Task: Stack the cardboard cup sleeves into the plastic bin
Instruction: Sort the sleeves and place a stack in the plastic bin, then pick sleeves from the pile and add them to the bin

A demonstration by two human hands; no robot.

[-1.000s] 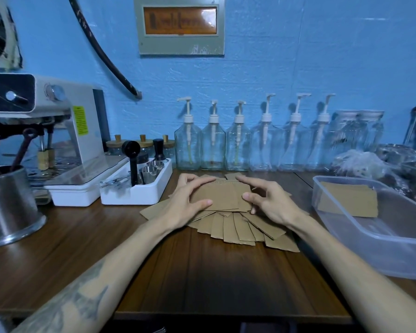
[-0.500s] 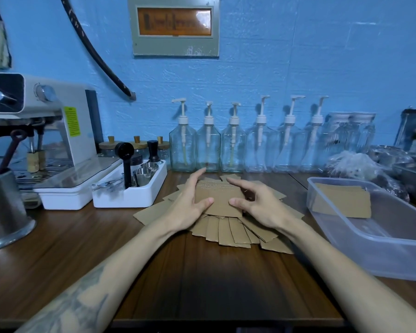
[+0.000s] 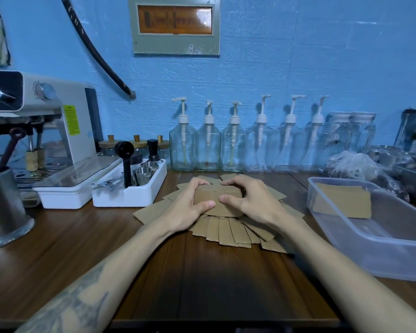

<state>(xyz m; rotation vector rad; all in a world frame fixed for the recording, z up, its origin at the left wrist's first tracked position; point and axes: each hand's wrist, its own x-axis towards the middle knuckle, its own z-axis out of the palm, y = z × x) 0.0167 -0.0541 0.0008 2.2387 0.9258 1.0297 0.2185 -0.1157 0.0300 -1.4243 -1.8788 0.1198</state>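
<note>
A fan of flat brown cardboard cup sleeves lies spread on the wooden counter in the middle. Above it, both hands hold a small stack of sleeves tilted up, its corrugated top edge showing. My left hand grips the stack's left side, thumb on the front face. My right hand grips the right side, thumb on the front too. The clear plastic bin stands at the right, with flat sleeves lying in its far end.
A white tray of coffee tools and an espresso machine stand at the left, a steel container at the far left. A row of pump bottles lines the blue wall. Bags and metal pans sit behind the bin.
The sleeves under my hands have been gathered and lifted off the fan, tilted from flat to nearly on edge. Both hands have closed in around them.
</note>
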